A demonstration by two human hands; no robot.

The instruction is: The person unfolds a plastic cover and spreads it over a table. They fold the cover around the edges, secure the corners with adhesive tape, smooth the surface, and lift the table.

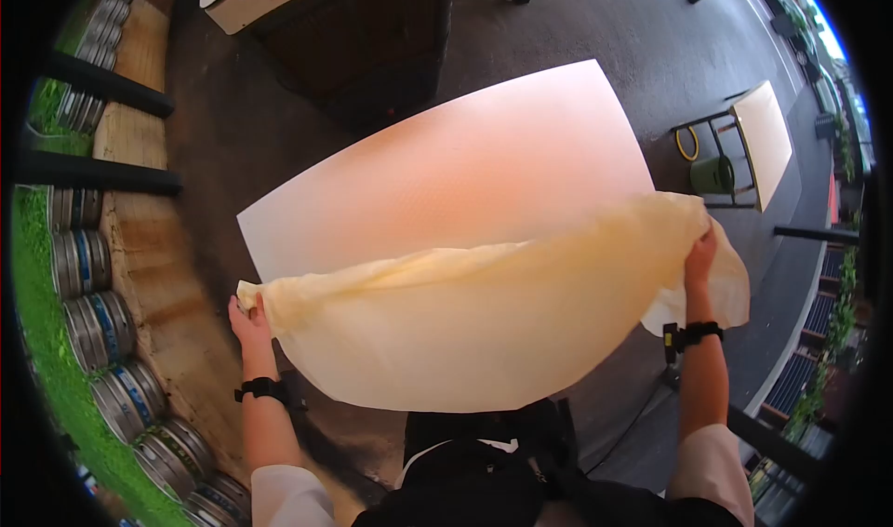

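A pale yellow cloth (446, 332) is stretched between my two hands over the near side of a table. My left hand (248, 319) grips its left corner, beyond the table's near left edge. At the other end my right hand (699, 253) is closed on the cloth's upper right edge, and a loose flap hangs outside that hand. The cloth sags in a broad curve toward my body and covers the near part of the white tabletop (446, 169), which has a pinkish sheen. Black bands sit on both my wrists.
Beyond the table stands a dark cabinet (344, 48) with a white top. To the right are a smaller table (763, 146) with dark legs and a green bucket (712, 175). Several metal kegs (99, 330) line the left side by a wooden ledge (139, 239). Dark posts (102, 172) jut in.
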